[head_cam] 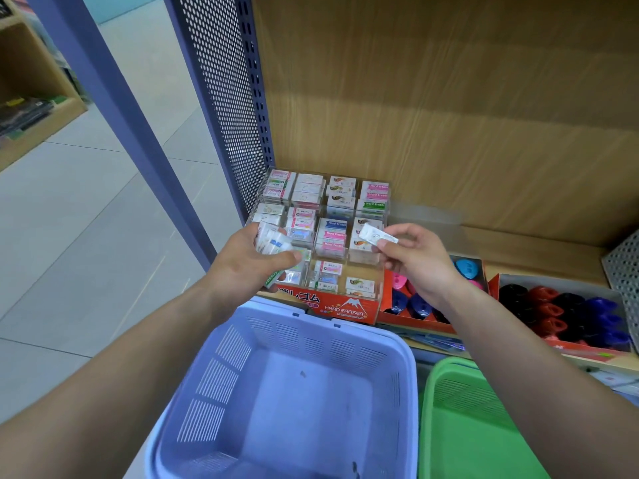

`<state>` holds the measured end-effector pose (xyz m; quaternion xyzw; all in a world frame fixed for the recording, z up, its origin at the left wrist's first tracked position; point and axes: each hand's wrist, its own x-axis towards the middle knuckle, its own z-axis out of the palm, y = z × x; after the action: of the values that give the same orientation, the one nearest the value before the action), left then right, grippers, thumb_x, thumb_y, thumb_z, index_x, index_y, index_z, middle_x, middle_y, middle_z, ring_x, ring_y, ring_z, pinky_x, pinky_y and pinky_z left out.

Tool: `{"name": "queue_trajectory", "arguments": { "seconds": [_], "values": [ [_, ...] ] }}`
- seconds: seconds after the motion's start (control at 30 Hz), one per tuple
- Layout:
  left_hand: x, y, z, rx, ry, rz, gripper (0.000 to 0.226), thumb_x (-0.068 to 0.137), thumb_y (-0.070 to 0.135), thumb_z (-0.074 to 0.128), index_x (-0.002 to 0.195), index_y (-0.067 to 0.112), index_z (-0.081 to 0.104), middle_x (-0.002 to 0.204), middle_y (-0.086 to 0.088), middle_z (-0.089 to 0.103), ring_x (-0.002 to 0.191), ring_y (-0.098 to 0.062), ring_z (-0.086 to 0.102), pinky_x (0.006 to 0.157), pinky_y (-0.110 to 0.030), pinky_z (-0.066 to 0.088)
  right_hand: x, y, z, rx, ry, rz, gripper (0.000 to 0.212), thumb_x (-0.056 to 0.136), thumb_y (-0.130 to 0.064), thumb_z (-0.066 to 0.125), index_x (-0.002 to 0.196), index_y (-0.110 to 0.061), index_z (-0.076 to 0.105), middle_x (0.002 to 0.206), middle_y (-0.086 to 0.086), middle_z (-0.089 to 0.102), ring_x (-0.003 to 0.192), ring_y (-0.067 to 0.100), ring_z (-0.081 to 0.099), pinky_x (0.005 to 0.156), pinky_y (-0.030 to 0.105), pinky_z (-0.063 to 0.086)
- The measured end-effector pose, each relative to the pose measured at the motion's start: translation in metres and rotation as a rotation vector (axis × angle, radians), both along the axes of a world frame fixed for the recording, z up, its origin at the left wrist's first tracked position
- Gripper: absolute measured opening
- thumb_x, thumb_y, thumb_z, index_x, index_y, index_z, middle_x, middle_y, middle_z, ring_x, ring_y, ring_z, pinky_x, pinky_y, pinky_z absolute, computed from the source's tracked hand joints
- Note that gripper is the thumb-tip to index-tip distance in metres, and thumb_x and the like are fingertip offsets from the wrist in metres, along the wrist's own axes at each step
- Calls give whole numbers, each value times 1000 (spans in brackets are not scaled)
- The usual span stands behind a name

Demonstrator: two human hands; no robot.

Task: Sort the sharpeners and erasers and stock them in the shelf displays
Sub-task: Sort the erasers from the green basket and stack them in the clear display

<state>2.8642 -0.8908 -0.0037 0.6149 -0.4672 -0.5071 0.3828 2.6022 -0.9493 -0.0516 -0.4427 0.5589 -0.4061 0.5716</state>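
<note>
Pinching right grip (422, 261): small white wrapped eraser (375, 235), held by one end; likely light, firm, slippery.
Left grip (245, 264): hugs bunch of wrapped erasers (273, 243).

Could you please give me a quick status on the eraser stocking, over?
Left hand holds a stack of erasers. Right hand pinches a single eraser above the eraser display. Nothing in the way.

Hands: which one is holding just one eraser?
The right hand pinches a single white eraser at its fingertips. The left hand grips a whole bunch of erasers instead.
</note>
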Motion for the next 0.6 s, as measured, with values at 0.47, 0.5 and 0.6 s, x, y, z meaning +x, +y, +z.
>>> {"name": "queue_trajectory", "arguments": {
  "seconds": [0.47,0.5,0.6],
  "values": [
    [55,-4,-7,33,-145,289,34,83,13,80,111,10,61,88,-12,65,70,-21,63,49,-22,52,62,-38,-29,31,127,87,20,91,-9,72,110,-13,70,93,13,76,73,14,70,70,26,57],
    [57,-4,-7,29,-154,296,35,83,13,81,111,11,61,88,-12,65,71,-21,63,49,-22,52,69,-41,-30,29,131,95,20,90,-9,74,109,-12,70,91,14,76,71,14,69,69,25,56],
    [61,-4,-9,26,-174,296,36,82,13,82,111,11,61,88,-11,64,71,-21,62,51,-24,53,91,-49,-35,25,114,104,17,87,-6,76,102,-11,69,89,20,74,72,22,67,71,28,60]
  ]
}}
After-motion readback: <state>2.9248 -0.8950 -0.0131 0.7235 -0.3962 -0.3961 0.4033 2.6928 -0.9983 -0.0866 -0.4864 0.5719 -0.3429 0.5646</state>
